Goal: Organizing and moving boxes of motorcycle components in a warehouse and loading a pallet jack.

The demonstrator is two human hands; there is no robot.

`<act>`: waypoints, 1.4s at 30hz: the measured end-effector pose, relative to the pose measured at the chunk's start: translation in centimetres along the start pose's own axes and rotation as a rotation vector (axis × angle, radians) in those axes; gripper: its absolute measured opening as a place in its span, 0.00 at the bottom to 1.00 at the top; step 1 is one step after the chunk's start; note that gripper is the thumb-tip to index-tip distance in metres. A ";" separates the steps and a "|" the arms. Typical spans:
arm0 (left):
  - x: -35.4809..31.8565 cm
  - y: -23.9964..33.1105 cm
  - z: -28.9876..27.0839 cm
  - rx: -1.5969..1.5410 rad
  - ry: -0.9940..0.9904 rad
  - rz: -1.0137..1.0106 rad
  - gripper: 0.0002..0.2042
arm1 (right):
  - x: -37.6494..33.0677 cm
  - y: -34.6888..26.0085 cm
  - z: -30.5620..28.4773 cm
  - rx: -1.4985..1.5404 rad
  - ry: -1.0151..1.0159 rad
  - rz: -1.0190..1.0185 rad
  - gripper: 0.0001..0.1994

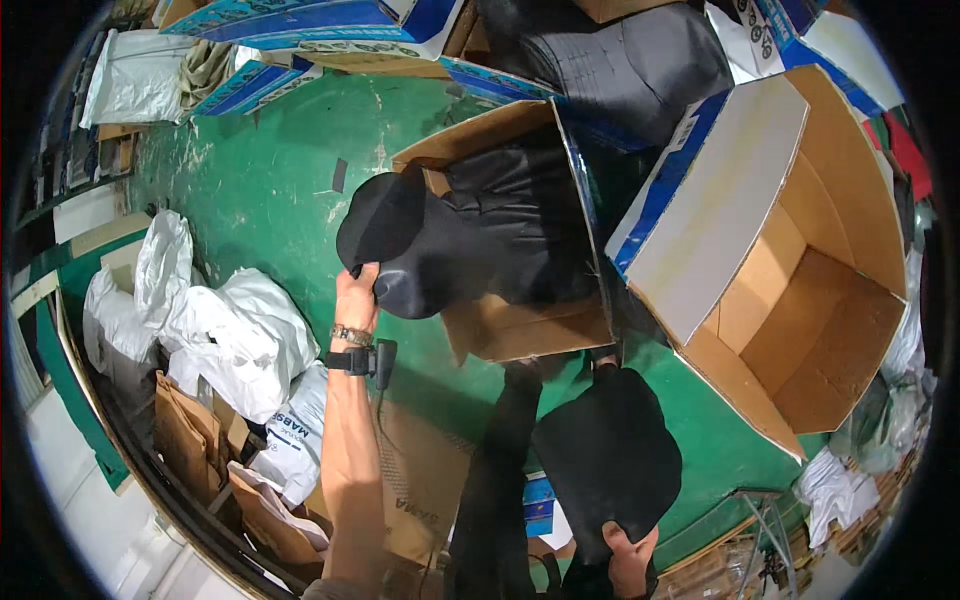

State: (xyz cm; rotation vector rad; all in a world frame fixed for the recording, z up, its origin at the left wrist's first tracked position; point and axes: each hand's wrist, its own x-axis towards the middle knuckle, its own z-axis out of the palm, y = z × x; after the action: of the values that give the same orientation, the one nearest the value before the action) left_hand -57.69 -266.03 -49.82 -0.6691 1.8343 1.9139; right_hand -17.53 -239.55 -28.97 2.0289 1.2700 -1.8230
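1. Head view: the left hand (357,290) reaches far forward over the green floor (260,190), its fingers (352,272) closed on the near left edge of a black padded cover (420,245).
2. That black padded cover is rounded and glossy, and it lies partly across the near left corner of a small open cardboard box (500,330) at the middle of the scene.
3. The small open cardboard box holds more black fabric, packed against its far and right walls.
4. The left forearm carries a metal wristband (352,335) and, just nearer, a black strapped device (362,360) with a cable hanging from it.
5. The right hand (628,555) is low at the near edge, its fingers closed on the near rim of a second black cover (607,455), which stands up from the hand, apart from the first.
6. To the right stands a large empty carton (800,300), brown inside, with a white and blue flap tilted toward the small box.
7. On the left lie white plastic bags (220,320) beside brown paper bags (185,435).
8. Far across the floor rest blue and white printed cartons (330,25) and a heap of dark fabric (620,60).
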 end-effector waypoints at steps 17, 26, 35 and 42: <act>-10.7 2.9 6.4 1.153 -0.474 0.486 0.34 | 0.0 -2.4 2.1 -0.098 -0.097 0.043 0.29; -17.9 -16.9 4.8 1.509 -0.720 0.552 0.28 | -0.9 -3.1 3.5 -0.190 -0.067 -0.018 0.28; -5.8 -9.0 6.6 1.148 -0.524 0.502 0.25 | -0.2 -1.7 3.1 -0.163 0.019 -0.008 0.23; 5.0 -4.8 9.8 0.831 0.414 0.792 0.22 | 1.0 -2.0 3.9 -0.176 -0.038 0.031 0.24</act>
State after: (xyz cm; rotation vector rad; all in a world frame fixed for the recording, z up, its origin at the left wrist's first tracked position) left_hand -59.46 -256.18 -56.46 -0.0216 3.1908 1.1416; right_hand -21.87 -240.18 -30.06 1.9021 1.3290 -1.6642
